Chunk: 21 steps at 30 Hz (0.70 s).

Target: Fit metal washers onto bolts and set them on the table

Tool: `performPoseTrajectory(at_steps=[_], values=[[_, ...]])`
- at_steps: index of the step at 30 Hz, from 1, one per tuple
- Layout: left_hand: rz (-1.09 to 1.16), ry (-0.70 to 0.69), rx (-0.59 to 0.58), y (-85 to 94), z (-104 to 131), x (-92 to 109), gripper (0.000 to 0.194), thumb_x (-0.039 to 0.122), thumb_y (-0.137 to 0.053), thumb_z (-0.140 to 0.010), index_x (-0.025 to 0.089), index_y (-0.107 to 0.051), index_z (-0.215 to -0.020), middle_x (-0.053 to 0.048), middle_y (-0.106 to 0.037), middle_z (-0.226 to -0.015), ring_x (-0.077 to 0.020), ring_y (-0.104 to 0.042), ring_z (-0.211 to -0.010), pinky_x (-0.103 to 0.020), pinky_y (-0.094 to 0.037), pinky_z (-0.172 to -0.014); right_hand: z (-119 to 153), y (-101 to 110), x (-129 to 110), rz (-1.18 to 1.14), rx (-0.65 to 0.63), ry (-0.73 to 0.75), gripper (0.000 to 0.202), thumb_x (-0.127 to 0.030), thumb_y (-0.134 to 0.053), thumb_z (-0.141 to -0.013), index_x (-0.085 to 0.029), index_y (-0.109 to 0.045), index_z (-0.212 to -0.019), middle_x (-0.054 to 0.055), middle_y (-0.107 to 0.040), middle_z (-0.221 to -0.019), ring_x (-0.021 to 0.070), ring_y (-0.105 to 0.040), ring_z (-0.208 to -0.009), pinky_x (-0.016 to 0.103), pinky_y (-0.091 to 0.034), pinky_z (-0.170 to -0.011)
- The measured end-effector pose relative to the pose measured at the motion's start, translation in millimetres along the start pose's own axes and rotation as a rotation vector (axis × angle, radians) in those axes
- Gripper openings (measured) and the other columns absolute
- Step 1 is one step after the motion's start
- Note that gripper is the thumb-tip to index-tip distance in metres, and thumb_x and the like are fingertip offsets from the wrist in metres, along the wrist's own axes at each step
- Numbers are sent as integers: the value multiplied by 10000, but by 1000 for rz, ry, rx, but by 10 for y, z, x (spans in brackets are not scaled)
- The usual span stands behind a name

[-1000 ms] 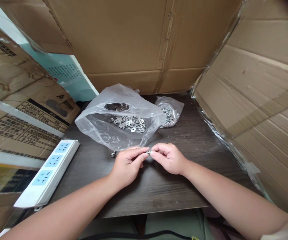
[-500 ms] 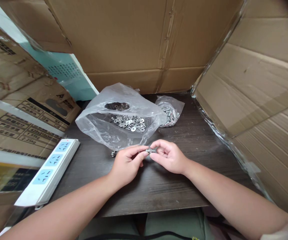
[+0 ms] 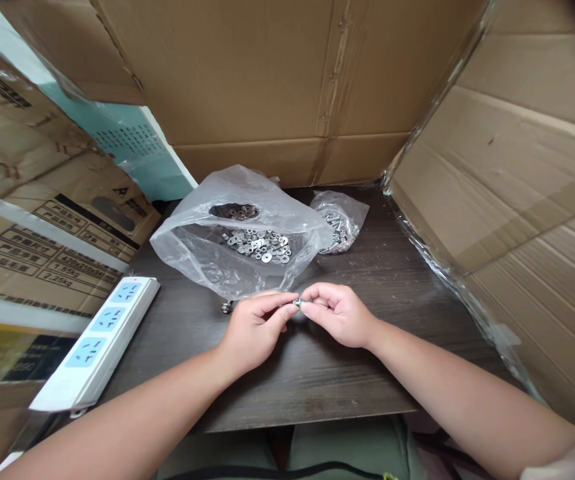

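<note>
In the head view, a small metal part (image 3: 297, 303) sits between the two hands, in front of the open bag (image 3: 232, 187) of washers. It could slip and fall to the table (image 3: 317, 390), since only fingertips grip it and they hide much of it. The left hand (image 3: 257, 330) pinches one end between thumb and forefinger; the right hand's (image 3: 340, 317) fingers close narrowly on the other. Both forearms slant inward from the lower corners, hands nearly touching.

The carton (image 3: 42, 173) on your left read "1.85kg" and "2.25kg" — the teal sheet's (image 3: 132, 143) print was too small.
</note>
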<state>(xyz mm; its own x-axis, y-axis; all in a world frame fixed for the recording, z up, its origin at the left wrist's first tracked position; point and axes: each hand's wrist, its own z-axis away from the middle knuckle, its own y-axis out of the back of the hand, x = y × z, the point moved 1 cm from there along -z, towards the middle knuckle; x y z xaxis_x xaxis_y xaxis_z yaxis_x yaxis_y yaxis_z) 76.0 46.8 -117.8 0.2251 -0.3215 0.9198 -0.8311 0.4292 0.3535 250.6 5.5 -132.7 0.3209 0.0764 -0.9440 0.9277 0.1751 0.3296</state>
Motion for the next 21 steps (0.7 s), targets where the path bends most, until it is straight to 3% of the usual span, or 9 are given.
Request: performPoseTrajectory(at_steps=[7,17,21], values=[[85,19,-29,-13,-7,-16,254,305,-631,-774,135,-741,-927,-63,-648,-841,-2,-543,-538,-101,-488,-518,-10,6,13,96,27,46,392,-433,-466,-869,-63,-574,-797,2,-460,-609,-7,-347,-547,111,-304,-528],[147,91,-54,-1,-18,6,249,307,-668,-744,122,-733,-898,-56,-648,-839,-2,-537,-532,-98,-486,-499,-26,4,3,109,39,58,459,-470,-414,-890,-64,-537,-713,23,-489,-669,7,-402,-627,115,-348,-599],[165,103,-43,4,-19,-16,260,331,-669,-741,133,-732,-898,-49,-645,-850,-1,-535,-525,-104,-484,-489,-11,10,21,38,28,31,430,-497,-457,-867,-85,-575,-907,-1,-454,-621,2,-360,-552,122,-308,-529]])
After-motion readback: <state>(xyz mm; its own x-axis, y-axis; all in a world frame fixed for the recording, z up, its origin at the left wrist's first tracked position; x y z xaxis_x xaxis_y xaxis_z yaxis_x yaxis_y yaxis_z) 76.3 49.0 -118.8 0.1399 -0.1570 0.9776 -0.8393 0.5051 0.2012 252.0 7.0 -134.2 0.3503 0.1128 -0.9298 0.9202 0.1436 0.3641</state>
